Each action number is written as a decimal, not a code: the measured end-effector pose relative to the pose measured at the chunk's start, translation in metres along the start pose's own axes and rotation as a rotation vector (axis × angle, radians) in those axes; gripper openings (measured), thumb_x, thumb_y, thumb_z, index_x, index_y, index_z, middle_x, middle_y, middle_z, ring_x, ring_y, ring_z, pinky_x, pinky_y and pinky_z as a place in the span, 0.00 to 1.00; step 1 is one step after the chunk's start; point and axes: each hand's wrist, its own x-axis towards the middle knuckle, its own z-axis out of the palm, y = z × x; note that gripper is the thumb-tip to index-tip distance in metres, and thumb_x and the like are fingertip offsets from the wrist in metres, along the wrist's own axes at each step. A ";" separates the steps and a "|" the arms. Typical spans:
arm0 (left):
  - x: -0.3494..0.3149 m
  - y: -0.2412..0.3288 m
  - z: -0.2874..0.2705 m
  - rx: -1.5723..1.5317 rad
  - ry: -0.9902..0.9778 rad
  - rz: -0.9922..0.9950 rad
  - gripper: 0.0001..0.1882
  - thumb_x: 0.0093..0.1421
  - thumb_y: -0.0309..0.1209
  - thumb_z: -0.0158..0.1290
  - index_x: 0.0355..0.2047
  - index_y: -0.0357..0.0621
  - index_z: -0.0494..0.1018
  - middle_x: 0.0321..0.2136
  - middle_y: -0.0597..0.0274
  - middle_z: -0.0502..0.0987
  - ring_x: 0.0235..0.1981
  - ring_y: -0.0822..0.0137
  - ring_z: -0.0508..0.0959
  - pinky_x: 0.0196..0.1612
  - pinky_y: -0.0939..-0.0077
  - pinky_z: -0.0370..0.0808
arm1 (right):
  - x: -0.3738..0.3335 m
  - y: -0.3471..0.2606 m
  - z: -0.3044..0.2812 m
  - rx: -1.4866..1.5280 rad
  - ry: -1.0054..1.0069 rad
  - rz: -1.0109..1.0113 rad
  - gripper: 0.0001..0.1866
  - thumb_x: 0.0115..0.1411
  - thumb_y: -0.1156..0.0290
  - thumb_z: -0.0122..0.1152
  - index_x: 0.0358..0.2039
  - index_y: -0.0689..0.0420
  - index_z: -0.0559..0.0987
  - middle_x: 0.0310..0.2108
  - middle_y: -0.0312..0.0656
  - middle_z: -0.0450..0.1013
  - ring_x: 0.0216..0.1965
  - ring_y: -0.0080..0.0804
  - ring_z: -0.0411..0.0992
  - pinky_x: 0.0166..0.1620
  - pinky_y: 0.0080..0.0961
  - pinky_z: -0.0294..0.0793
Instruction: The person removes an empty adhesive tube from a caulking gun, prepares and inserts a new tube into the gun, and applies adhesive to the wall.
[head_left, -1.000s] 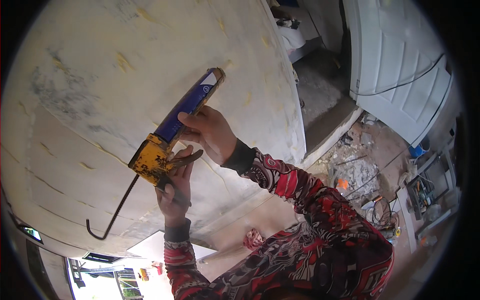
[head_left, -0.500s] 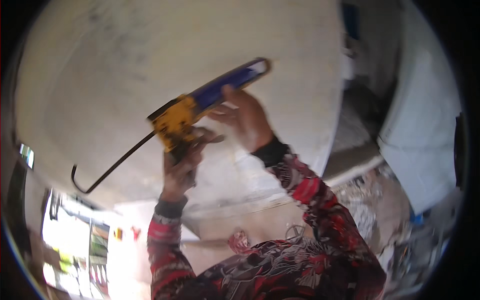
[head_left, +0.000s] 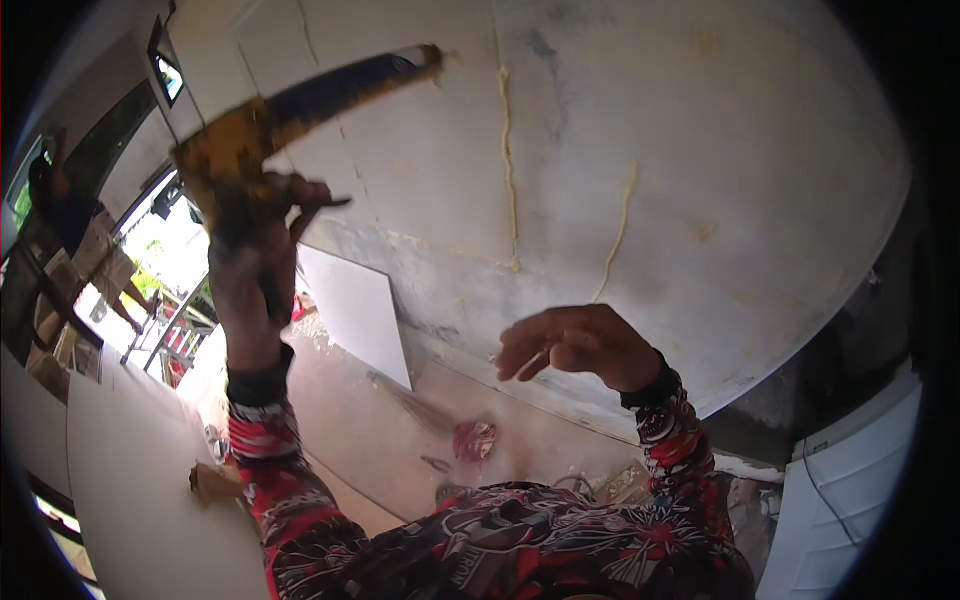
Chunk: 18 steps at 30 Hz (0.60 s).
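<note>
My left hand (head_left: 250,270) is wrapped round the grip of a yellow caulking gun (head_left: 225,155), raised at the upper left. A dark blue tube lies along the gun's cradle, and its tip end points to the upper right, in front of the wall. My right hand (head_left: 580,345) hangs apart from the gun, low before the wall, with bent fingers and nothing visible in it. Behind the hands stands a large pale, stained wall panel (head_left: 740,200). Two yellowish beads of adhesive run down it, a long one (head_left: 508,160) and a shorter one (head_left: 622,220).
A white board (head_left: 365,305) leans at the wall's foot. On the dusty floor (head_left: 350,420) lies a crumpled red bundle (head_left: 474,440). Another pale board (head_left: 140,470) fills the lower left, a white panel (head_left: 850,490) the lower right. Far left, another person (head_left: 90,225) stands near a bright opening.
My left hand has carried the caulking gun up and left. My right hand has come off the gun's tube and dropped lower. The view has swung, bringing the adhesive beads into sight.
</note>
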 end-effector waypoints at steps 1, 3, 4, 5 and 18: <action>0.015 -0.001 -0.013 0.000 -0.014 0.025 0.25 0.60 0.31 0.52 0.56 0.31 0.66 0.50 0.45 0.74 0.56 0.47 0.74 0.66 0.41 0.63 | 0.000 0.008 -0.001 0.012 -0.029 0.035 0.28 0.68 0.58 0.57 0.58 0.68 0.71 0.48 0.52 0.77 0.51 0.44 0.77 0.53 0.38 0.78; 0.047 -0.009 -0.036 0.128 0.133 -0.002 0.14 0.62 0.23 0.49 0.48 0.29 0.70 0.45 0.47 0.77 0.52 0.50 0.78 0.62 0.48 0.72 | -0.003 0.025 -0.005 0.031 -0.064 0.075 0.23 0.70 0.64 0.56 0.59 0.66 0.72 0.49 0.51 0.77 0.51 0.40 0.77 0.53 0.35 0.77; 0.066 -0.014 -0.046 0.157 0.202 -0.051 0.12 0.63 0.22 0.48 0.46 0.30 0.71 0.44 0.48 0.78 0.51 0.53 0.79 0.60 0.52 0.74 | -0.004 0.033 -0.007 0.027 -0.033 0.082 0.24 0.70 0.63 0.56 0.59 0.67 0.72 0.49 0.51 0.77 0.51 0.40 0.77 0.52 0.35 0.77; 0.083 -0.019 -0.055 0.165 0.219 -0.078 0.10 0.64 0.21 0.48 0.44 0.30 0.71 0.44 0.50 0.78 0.50 0.55 0.80 0.58 0.57 0.77 | -0.007 0.042 -0.008 0.023 -0.004 0.082 0.24 0.70 0.62 0.55 0.59 0.67 0.72 0.49 0.51 0.77 0.51 0.40 0.77 0.52 0.35 0.77; 0.127 -0.131 -0.039 0.160 0.525 -0.001 0.10 0.68 0.28 0.50 0.47 0.40 0.72 0.43 0.61 0.79 0.46 0.66 0.80 0.48 0.70 0.80 | -0.071 0.095 -0.030 0.096 0.327 0.130 0.26 0.69 0.58 0.57 0.55 0.68 0.73 0.45 0.51 0.78 0.46 0.42 0.79 0.49 0.35 0.79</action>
